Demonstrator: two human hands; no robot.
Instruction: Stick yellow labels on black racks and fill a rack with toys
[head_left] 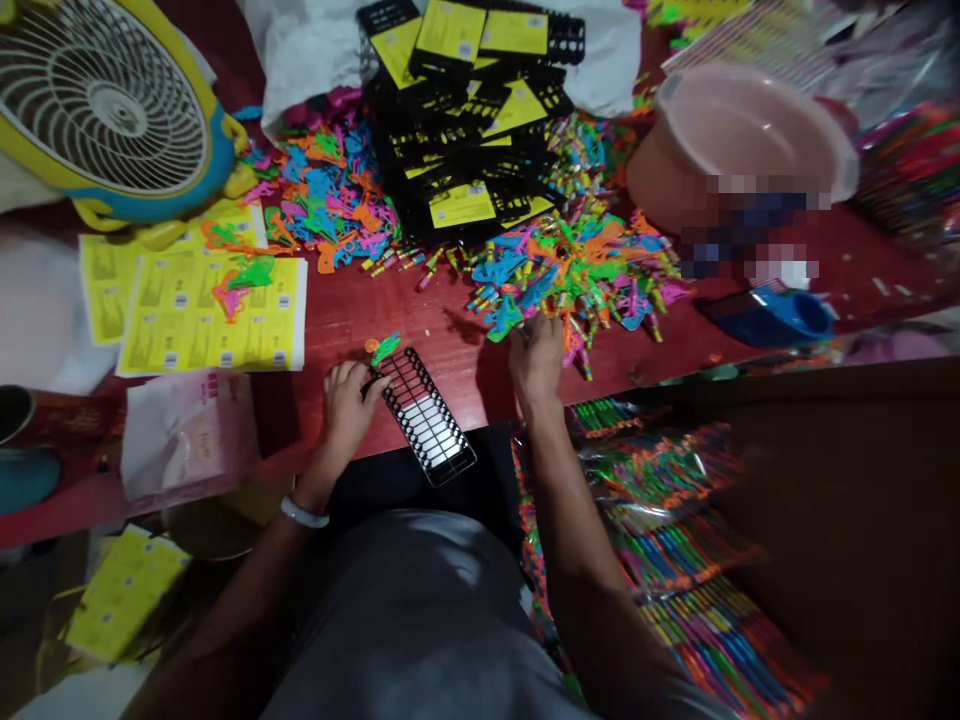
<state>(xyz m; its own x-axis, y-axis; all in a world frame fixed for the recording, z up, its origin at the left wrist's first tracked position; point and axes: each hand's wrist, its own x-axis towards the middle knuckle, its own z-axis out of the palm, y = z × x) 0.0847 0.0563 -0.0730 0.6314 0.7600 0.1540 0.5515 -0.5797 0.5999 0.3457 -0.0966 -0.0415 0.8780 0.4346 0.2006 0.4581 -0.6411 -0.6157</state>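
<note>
My left hand (349, 402) grips the upper left edge of a black plastic rack (427, 415), its thumb over the rim and its fingers curled. The rack is slotted along both sides, shows white in its lower half, and juts past the table's front edge. A small green and orange plastic piece (386, 348) lies just above it. My right hand (537, 358) is at the near edge of a heap of colourful plastic pieces (577, 265) with striped stems. Its fingers are drawn together among the pieces; what lies between them is hidden.
More black racks with yellow cards (461, 205) are stacked behind. A fan (112, 110) and yellow printed sheets (214, 315) are at left, near a tissue pack (191, 430). To the right are a pink basin (750, 130) and a blue container (776, 315). Filled bags (667, 470) hang below the table.
</note>
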